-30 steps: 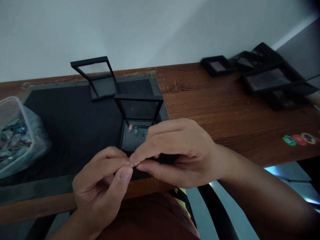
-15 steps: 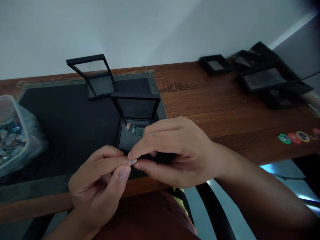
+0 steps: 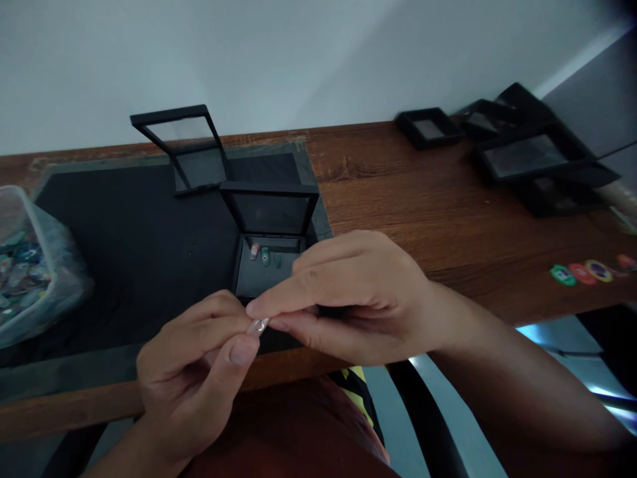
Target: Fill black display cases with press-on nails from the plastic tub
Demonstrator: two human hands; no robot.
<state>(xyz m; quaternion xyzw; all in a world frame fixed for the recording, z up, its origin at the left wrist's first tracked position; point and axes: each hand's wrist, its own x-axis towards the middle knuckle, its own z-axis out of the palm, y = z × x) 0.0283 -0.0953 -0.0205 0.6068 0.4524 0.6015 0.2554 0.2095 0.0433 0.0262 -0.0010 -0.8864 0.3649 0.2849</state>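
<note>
My left hand (image 3: pixel 196 368) pinches a small, shiny, clear-to-pale false nail (image 3: pixel 258 326) between thumb and index finger. From the other side, the thumb and index fingertip of my right hand (image 3: pixel 351 299) close on its far end. Just beyond the hands is a black display case (image 3: pixel 247 284) with its windowed lid (image 3: pixel 271 212) raised. Three decorated false nails, among them a green one (image 3: pixel 265 256), lie in a row inside. My right hand hides part of the case's right side.
A clear plastic tub (image 3: pixel 74 279) of many small pieces stands at the left on a black mat (image 3: pixel 139 245). Another open case (image 3: pixel 199 169) is behind. More black cases (image 3: pixel 532 156) are piled at the right. Colourful round tokens (image 3: pixel 565 275) lie near the table's right front edge.
The false nail has turned between my fingertips, showing more of its shiny face. My right index finger has shifted slightly left over it. The cases stay in place.
</note>
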